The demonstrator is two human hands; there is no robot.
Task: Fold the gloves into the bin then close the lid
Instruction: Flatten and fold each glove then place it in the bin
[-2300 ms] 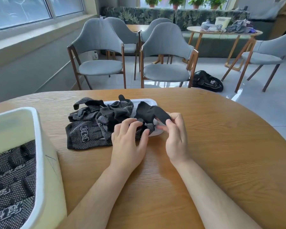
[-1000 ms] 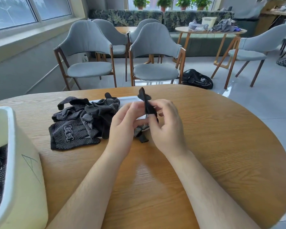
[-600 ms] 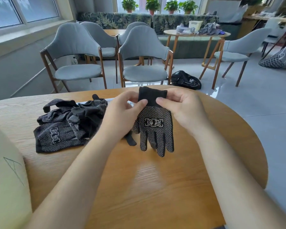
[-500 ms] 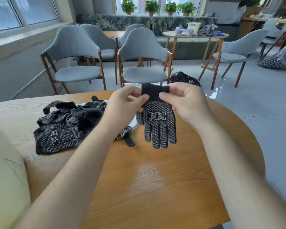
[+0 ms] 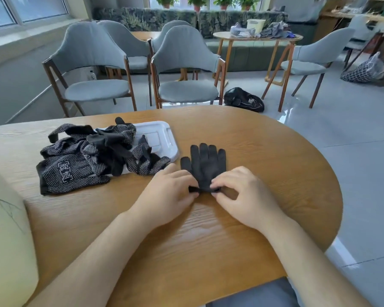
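A black glove [image 5: 205, 162] lies flat on the wooden table [image 5: 264, 156], plain side up, fingers pointing away from me. My left hand [image 5: 169, 191] pinches the left corner of its cuff and my right hand [image 5: 242, 193] pinches the right corner. To the left, a pile of black dotted gloves [image 5: 87, 160] lies partly on the white bin lid [image 5: 160, 138]. The pale bin [image 5: 7, 235] stands at the left edge; its inside is out of view.
Grey chairs [image 5: 184, 69] stand beyond the table's far edge. A black bag [image 5: 244, 99] lies on the floor behind them. A second round table [image 5: 257, 37] with clutter stands at the back right.
Both hands lifted one glove off the pile, held it up by the cuff with the dotted side showing, then laid it flat on the table, plain side up.
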